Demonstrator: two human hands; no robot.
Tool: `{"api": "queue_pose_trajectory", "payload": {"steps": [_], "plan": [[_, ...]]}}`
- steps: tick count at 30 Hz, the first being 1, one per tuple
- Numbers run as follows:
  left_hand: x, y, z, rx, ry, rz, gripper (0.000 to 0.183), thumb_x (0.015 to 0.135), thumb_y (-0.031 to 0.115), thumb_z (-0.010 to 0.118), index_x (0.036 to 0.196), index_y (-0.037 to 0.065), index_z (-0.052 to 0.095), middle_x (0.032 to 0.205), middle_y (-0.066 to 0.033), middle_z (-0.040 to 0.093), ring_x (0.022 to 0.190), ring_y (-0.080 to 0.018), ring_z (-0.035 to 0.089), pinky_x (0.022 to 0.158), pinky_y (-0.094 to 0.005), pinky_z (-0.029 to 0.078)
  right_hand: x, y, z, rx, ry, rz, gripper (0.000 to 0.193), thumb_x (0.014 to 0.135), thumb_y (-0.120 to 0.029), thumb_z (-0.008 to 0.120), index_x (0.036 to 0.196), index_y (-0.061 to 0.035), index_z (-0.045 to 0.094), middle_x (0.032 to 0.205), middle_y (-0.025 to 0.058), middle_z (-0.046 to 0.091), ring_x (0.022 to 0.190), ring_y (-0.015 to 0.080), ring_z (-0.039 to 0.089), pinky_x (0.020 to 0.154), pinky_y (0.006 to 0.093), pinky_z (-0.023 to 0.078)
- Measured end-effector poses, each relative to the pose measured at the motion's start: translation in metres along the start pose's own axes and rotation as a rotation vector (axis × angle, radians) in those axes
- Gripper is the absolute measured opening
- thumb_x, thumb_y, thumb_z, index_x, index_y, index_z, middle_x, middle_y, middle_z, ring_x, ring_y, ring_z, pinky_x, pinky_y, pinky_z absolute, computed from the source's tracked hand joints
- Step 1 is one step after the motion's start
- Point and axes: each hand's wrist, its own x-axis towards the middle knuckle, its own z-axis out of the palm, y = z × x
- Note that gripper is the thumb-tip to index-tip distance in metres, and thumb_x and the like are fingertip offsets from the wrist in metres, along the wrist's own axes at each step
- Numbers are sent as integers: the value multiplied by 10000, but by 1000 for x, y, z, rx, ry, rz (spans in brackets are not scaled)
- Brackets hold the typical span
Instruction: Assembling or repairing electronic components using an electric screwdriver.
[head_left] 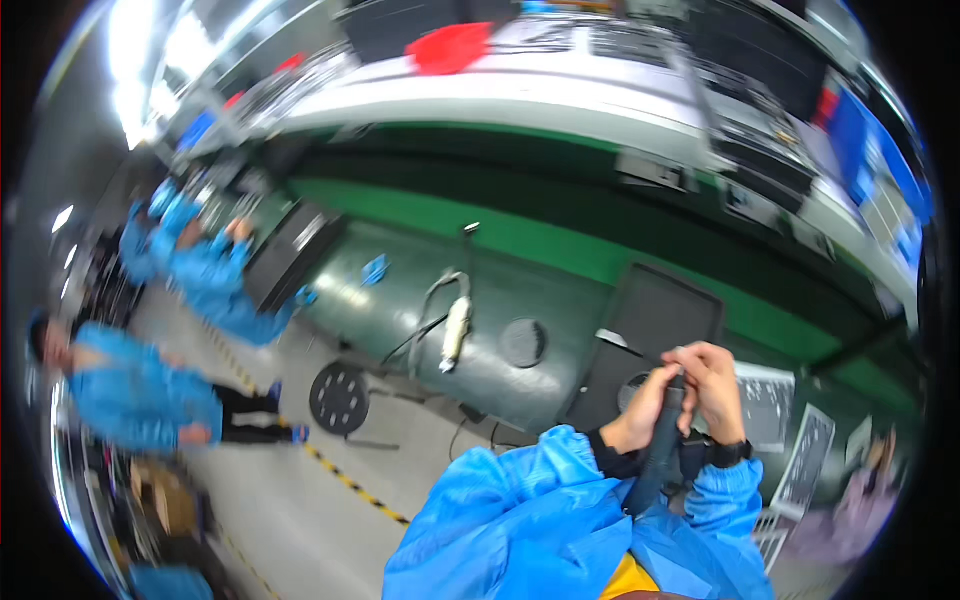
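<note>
Both hands meet on a dark grey, slim, strap-like strip (660, 450) held up in front of the chest. The fingers of the right hand (712, 385) curl down and pinch its upper end; the left hand (645, 410) wraps its fingers around the strip just below, so the two hands touch. The strip runs down from the hands between the blue sleeves (560, 490) toward the lap, its lower end hidden there.

It hangs fairly straight yet narrow, so it looks light and somewhat flexible, not fragile; the blur hides its surface. A grip near the top end, as now, with the second hand lower down, seems the firmest hold.

Beyond the hands lies the grey-green bench (400, 290), with a black flat panel (665, 310) just past the fingers and printed sheets (765, 400) to the right. Farther left on it lie a white handheld tool with cable (455, 330) and a round dark disc (523, 342). The bench edge falls to open floor (300, 500) on the left, where other people in blue coats (150, 400) stand well apart.
</note>
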Motion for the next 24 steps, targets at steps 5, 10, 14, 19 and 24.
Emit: {"api": "queue_pose_trajectory", "payload": {"steps": [5, 10, 14, 19, 24], "plan": [[6, 4, -1, 45, 32, -18, 396, 889, 390, 306, 835, 47, 497, 682, -82, 529, 499, -213, 536, 470, -348, 464, 0, 1, -3, 77, 23, 8, 227, 867, -183, 561, 862, 38, 609, 638, 51, 596, 370, 46, 441, 320, 200, 377], [6, 5, 3, 41, 28, -67, 397, 876, 379, 289, 866, 39, 495, 721, -88, 520, 540, -226, 532, 542, -376, 476, -6, 4, -5, 90, 61, 49, 206, 880, -174, 539, 852, 21, 601, 739, 48, 627, 404, 32, 448, 373, 168, 368], [4, 3, 7, 74, 15, -116, 397, 875, 377, 284, 869, 41, 495, 711, -80, 514, 548, -229, 526, 546, -383, 469, -16, 2, -2, 40, 159, 50, 194, 875, -155, 534, 847, 25, 602, 655, 35, 593, 380, 37, 431, 344, 172, 355], [7, 5, 9, 55, 72, -139, 367, 872, 374, 299, 840, 60, 486, 664, -75, 509, 502, -226, 505, 490, -358, 440, -13, -1, 0, 66, 210, 91, 205, 873, -162, 531, 814, 26, 589, 630, 36, 573, 347, 48, 422, 292, 184, 348], [7, 20, 14, 20, 72, -197, 321, 846, 360, 319, 814, 68, 448, 657, -92, 490, 501, -243, 492, 486, -368, 432, -8, -1, -2, 169, 174, 124, 195, 873, -161, 539, 802, 19, 568, 719, 68, 609, 341, 48, 424, 283, 188, 352]]}}
